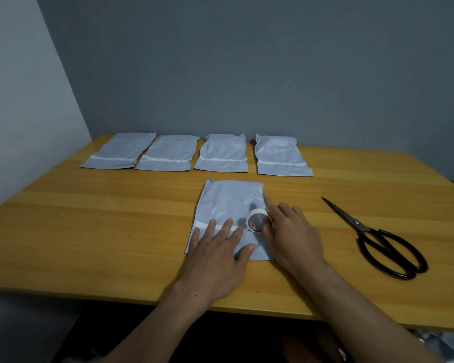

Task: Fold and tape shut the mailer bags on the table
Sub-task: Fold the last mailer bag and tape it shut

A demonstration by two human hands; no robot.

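A grey mailer bag [228, 203] lies mid-table [89, 218], long axis running away from the person, contents unseen. The left hand [218, 255] presses flat, fingers spread over a white tape strip [202, 225], while the right hand [291, 231] grips a tape roll [257, 220]. Four taped bags [223, 153] line the far edge; scissors [362, 227] lie right.

Glossy plastic mailer bags [231, 203], smooth wooden table [89, 218]
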